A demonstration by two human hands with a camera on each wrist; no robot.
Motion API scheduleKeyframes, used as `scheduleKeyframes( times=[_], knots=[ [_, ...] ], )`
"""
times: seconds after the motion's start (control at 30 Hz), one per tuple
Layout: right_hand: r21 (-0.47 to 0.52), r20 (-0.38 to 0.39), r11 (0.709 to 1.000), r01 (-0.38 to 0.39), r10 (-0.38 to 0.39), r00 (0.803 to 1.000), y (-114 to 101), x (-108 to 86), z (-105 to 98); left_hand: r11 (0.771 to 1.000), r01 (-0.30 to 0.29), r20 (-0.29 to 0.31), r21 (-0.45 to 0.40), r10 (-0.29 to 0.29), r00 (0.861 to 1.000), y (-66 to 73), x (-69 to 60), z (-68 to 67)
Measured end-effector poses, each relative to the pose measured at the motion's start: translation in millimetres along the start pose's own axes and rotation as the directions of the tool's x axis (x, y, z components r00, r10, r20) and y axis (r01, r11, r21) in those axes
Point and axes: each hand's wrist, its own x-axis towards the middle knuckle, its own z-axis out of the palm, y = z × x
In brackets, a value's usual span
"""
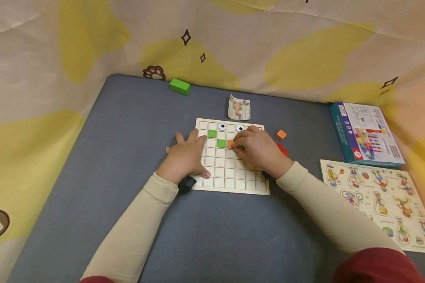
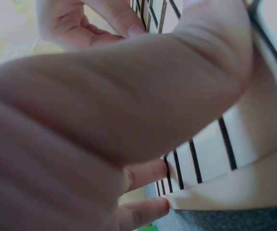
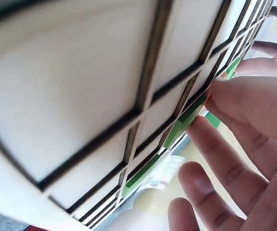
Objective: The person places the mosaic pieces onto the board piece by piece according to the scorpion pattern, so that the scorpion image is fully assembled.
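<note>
A pale grid board [image 1: 230, 173] lies on the table. My left hand [image 1: 185, 157] rests on its left edge with fingers spread. Over the upper right squares, my right hand [image 1: 258, 147] pinches an orange square tile [image 1: 230, 144] between thumb and fingertips, at a grid cell. Beside that tile is a green tile [image 1: 221, 143], and another green tile [image 1: 211, 134] sits up and to the left. Two eye tiles [image 1: 222, 126] are in the top row. More green tiles [image 3: 182, 122] show past the right fingers in the right wrist view. My left forearm and hand cover much of the left wrist view.
A small pattern card [image 1: 239, 108] lies behind the board. Orange tiles [image 1: 281, 135] and red tiles [image 1: 282, 149] are to its right. At the far edge is a green block [image 1: 179, 87]. A box [image 1: 382, 137] and a picture puzzle board [image 1: 368, 186] lie at right.
</note>
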Motion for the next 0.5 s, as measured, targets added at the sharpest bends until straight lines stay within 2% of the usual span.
scheduleKeyframes(
  times=[0.13, 0.23, 0.3, 0.37, 0.43, 0.5],
  knots=[
    [0.044, 0.019, 0.998, -0.049, 0.049, 0.999, 3.0, -6.2, -5.4, 1.0, 0.0, 0.002, 0.001, 0.0, 1.0, 0.3, -0.6, 0.6],
    [0.047, 0.006, 0.985, -0.169, 0.168, 0.986, 11.6, -16.0, -16.6, 1.0, -0.001, 0.003, -0.001, 0.001, 1.0, 0.8, -1.1, 0.8],
    [0.026, 0.0, 0.962, -0.273, 0.273, 0.962, 20.9, -24.5, -27.3, 1.0, -0.001, 0.001, -0.002, 0.001, 1.0, 1.2, -1.5, 0.6],
    [0.005, 0.008, 0.928, -0.373, 0.373, 0.928, 32.4, -34.2, -37.9, 1.0, 0.0, 0.0, -0.001, 0.0, 1.0, 1.1, -1.1, 0.4],
    [-0.012, 0.027, 0.898, -0.44, 0.44, 0.897, 44.9, -43.4, -45.4, 1.0, 0.001, -0.002, 0.002, -0.001, 1.0, 0.7, -0.5, 0.5],
    [-0.021, 0.049, 0.878, -0.478, 0.479, 0.877, 55.9, -51.0, -48.4, 1.0, 0.0, -0.001, 0.004, 0.0, 1.0, 0.4, -0.1, 0.3]
  ],
)
